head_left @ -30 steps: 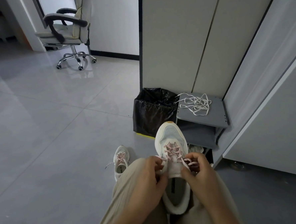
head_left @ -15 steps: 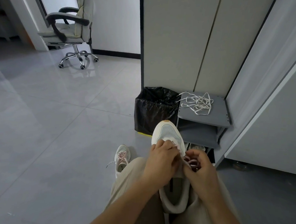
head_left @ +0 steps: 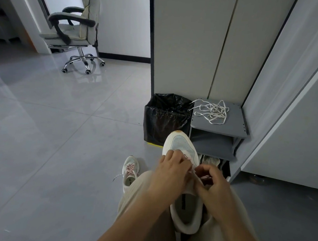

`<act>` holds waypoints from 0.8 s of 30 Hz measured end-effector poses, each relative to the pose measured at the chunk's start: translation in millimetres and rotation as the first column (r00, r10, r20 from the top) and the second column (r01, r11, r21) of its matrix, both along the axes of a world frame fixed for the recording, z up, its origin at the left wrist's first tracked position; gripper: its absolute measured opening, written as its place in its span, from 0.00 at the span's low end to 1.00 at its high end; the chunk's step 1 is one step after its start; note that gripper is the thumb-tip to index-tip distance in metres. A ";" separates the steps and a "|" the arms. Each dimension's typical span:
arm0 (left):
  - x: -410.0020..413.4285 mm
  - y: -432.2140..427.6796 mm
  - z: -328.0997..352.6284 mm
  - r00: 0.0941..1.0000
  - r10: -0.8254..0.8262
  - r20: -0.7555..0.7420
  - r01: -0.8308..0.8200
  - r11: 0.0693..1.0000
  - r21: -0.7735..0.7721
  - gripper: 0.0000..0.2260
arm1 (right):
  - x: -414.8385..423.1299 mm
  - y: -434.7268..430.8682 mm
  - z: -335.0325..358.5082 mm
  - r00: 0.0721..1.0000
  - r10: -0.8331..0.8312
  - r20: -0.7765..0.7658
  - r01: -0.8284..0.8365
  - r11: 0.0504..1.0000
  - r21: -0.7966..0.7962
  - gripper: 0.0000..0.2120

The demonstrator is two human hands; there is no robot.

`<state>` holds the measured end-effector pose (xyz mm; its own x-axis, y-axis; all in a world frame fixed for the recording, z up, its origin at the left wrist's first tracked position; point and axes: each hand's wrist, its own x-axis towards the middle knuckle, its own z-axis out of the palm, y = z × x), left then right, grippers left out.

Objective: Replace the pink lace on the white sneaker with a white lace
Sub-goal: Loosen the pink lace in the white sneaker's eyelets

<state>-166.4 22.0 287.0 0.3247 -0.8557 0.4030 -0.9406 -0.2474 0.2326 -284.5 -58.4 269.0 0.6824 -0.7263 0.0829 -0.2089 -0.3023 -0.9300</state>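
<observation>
A white sneaker (head_left: pixel 181 142) lies between my knees, toe pointing away. My left hand (head_left: pixel 172 169) covers its lacing area, fingers curled onto the pink lace (head_left: pixel 186 157) near the lower eyelets. My right hand (head_left: pixel 212 181) sits at the sneaker's right side, fingers curled round loose pink lace near the tongue. A tangled white lace (head_left: pixel 212 111) lies on top of a small grey shelf unit (head_left: pixel 234 125). Most of the pink lace is hidden under my hands.
A second white sneaker (head_left: pixel 130 171) with pink lace sits on the floor left of my leg. A black-lined bin (head_left: pixel 164 117) stands beside the grey shelf. Tall cabinets (head_left: pixel 196 44) rise behind. An office chair (head_left: pixel 74 33) stands far left on the tiled floor.
My left hand moved up from the sneaker's tongue onto the laced area, covering the pink lace. My right hand stayed at the right side with lace in its fingers.
</observation>
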 end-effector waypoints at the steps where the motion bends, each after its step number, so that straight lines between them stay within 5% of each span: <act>1: -0.5 -1.1 0.0 0.998 -0.012 -0.055 0.011 1.000 -0.015 0.06 | -0.2 0.0 -1.1 1.000 -0.010 -0.006 0.010 1.000 -0.004 0.11; 4: 1.7 8.3 -6.6 0.910 -0.142 -0.389 0.081 0.982 -0.171 0.06 | -1.0 -1.4 -2.7 0.997 -0.081 0.001 0.081 0.996 -0.046 0.14; 8: 0.7 33.1 -11.9 0.504 -0.240 -0.830 -0.115 0.933 -0.340 0.03 | -0.7 -2.4 -2.9 0.990 -0.140 0.025 0.142 0.983 -0.119 0.15; 12: 9.1 31.4 -6.1 0.735 -0.117 -0.668 0.038 0.991 -0.131 0.03 | 1.3 -0.5 -2.5 0.998 -0.066 -0.019 0.063 0.987 -0.147 0.09; 15: 6.2 16.1 10.3 0.946 -0.005 -0.325 0.055 0.988 0.145 0.15 | 1.9 0.5 -0.4 0.998 -0.043 -0.047 0.041 0.998 -0.050 0.08; 17: 1.6 7.1 20.9 0.985 -0.015 -0.173 0.060 0.965 0.256 0.20 | 2.3 -0.5 -0.4 0.997 -0.075 -0.016 0.074 0.996 -0.040 0.08; 24: 7.3 -1.6 30.4 0.978 -0.082 -0.191 0.143 0.930 0.338 0.13 | 0.1 -4.3 -1.9 0.996 -0.083 0.021 0.084 0.996 -0.041 0.07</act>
